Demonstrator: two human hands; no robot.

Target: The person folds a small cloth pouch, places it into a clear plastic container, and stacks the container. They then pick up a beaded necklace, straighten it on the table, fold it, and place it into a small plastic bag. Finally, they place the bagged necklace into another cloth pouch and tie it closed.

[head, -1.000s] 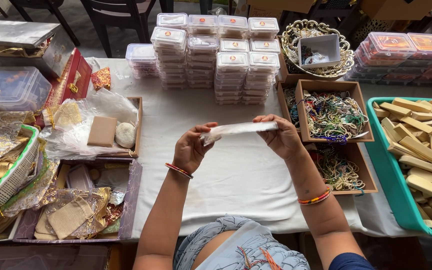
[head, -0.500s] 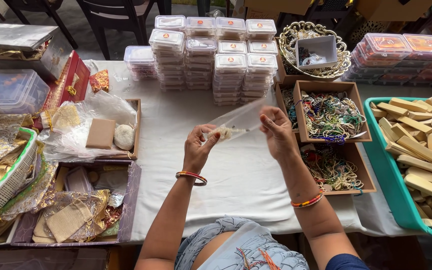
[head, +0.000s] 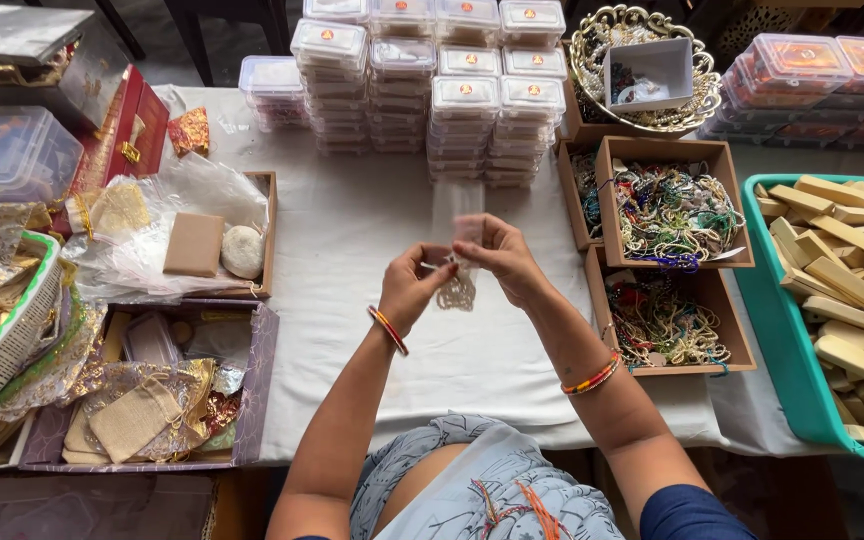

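A person seated at a white-clothed counter [head: 472, 370] pinches a clear sleeve [head: 459, 215] upright between both hands, the left hand [head: 414, 288] and right hand [head: 500, 262] meeting above the cloth with fingers clamped on its lower end. A small pale beaded piece [head: 457, 293] hangs just below the fingers, at the sleeve's mouth; holding the sleeve on end lets the piece dangle free. Supplies sit within arm's reach: stacked clear lidded boxes [head: 432, 90] at the far edge, brown trays of coloured threads [head: 667, 215] just to the right, a teal bin [head: 767, 330] of pale wooden sticks [head: 842, 270] beyond them. To the left, a shallow tray [head: 270, 235] holds a tan pad and a pale round lump among plastic wrap, with gold pouches [head: 142, 425] nearer.
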